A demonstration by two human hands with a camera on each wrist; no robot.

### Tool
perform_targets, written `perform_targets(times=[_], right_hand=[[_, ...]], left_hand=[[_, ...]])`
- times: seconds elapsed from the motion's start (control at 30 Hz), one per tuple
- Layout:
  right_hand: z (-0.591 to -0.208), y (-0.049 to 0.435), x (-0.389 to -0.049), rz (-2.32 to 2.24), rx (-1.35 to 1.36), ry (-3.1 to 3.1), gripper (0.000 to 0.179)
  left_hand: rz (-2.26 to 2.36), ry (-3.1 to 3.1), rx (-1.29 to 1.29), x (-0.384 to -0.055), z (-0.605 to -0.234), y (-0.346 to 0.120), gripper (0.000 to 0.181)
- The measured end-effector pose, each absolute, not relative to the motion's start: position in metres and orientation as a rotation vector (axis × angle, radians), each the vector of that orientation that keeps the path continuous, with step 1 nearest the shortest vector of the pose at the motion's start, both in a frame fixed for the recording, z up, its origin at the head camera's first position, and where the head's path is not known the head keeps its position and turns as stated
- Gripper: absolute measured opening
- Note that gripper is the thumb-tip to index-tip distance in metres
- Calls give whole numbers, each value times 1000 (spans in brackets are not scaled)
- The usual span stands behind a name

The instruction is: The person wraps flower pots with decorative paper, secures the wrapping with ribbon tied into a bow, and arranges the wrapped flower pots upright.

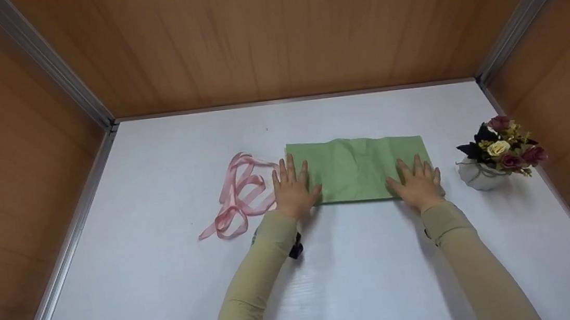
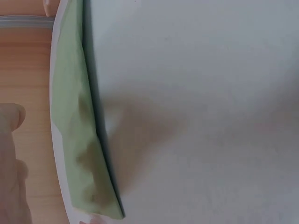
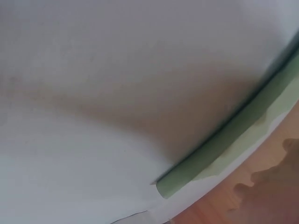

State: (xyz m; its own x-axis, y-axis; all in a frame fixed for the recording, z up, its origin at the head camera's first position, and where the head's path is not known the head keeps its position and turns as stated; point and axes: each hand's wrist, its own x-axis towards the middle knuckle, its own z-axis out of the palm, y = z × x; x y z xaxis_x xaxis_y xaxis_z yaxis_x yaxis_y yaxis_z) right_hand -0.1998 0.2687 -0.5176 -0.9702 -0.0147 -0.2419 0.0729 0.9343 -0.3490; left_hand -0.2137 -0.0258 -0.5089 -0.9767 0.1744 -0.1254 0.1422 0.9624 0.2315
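Uneven pressure could skew or further crease the flat green rectangular sheet [image 1: 359,168] at center right of the frame, and a leftward slide might snag the looped pink fabric ribbon [image 1: 235,202] beside it. On the white tabletop [image 1: 172,296], fingers of the left hand [image 1: 294,193] and right hand [image 1: 419,184], spread and gripping nothing, overlap the sheet's opposite ends; firm contact is unclear.

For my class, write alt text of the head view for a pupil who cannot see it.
A person's left hand and right hand spread over opposite ends of a green sheet on a white table. A loosely looped pink ribbon lies to the left; a white pot of flowers to the right.
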Motion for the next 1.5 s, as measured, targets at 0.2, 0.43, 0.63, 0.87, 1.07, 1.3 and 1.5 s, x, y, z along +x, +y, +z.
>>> perform_targets(times=[0.2,0.43,0.63,0.87,1.07,1.3,1.5], right_hand=[[-521,266,-200,-563,21,2797,78],[-525,267,-201,-511,31,2758,78],[-523,268,-204,-454,34,2750,76],[-525,268,-206,-422,16,2774,76],[-526,269,-206,-458,28,2772,76],[-527,269,-204,-453,28,2774,76],[-528,269,-202,-410,10,2787,75]], left_hand=[[349,2899,269,-212,-519,-21,72],[274,2895,296,-210,-528,-18,75],[302,2898,300,-208,-524,-16,75],[361,2923,302,-207,-525,-16,75],[397,2954,320,-205,-528,-17,75],[369,2965,332,-205,-530,-18,76],[346,2939,353,-206,-527,-21,79]])
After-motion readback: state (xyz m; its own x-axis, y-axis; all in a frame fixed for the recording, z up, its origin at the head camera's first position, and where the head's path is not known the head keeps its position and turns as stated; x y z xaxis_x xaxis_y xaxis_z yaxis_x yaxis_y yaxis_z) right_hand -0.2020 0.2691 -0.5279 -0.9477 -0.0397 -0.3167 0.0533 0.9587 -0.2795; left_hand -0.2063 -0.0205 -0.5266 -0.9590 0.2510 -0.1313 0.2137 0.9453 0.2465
